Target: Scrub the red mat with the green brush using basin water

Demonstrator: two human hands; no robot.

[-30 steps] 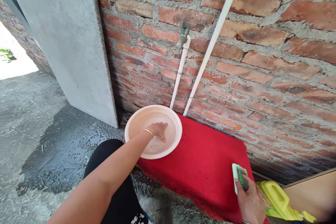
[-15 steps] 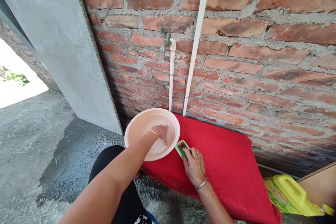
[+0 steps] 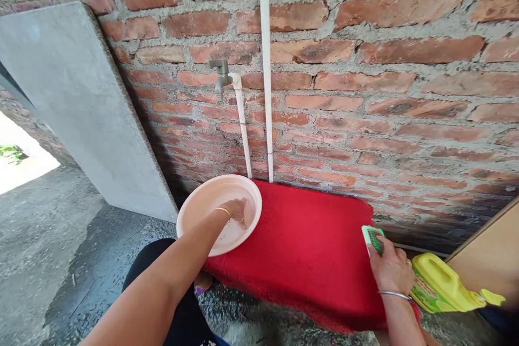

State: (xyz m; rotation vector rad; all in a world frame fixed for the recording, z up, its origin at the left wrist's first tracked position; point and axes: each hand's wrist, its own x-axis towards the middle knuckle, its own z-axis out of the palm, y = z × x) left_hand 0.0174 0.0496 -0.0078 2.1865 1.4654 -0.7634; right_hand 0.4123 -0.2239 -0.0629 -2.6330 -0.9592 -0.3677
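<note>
A pale pink plastic basin [image 3: 187,208] stands at the left end of a bench draped with red cloth [image 3: 300,238]. Inside it is my left hand [image 3: 235,210], wearing a gold bracelet; its fingers point downward, somewhat apart, with nothing visible in them. What looks like shallow water covers the basin's bottom. My right hand [image 3: 391,267], with a ring and a silver bangle, grips a green scrubbing brush [image 3: 372,235] at the cloth's right end. The brush has a pale rim, and part of it is hidden by my fingers.
A grey tap [image 3: 221,77] on a white pipe juts from the brick wall [image 3: 324,102] above the basin. At left leans a grey slab [image 3: 89,113] over wet concrete. A yellow jug [image 3: 440,284] lies to the right, beside a wooden board [image 3: 486,248].
My right hand has carried the brush from beside the basin to the right end of the red cloth. My left hand stays in the basin. The view has shifted rightward.
</note>
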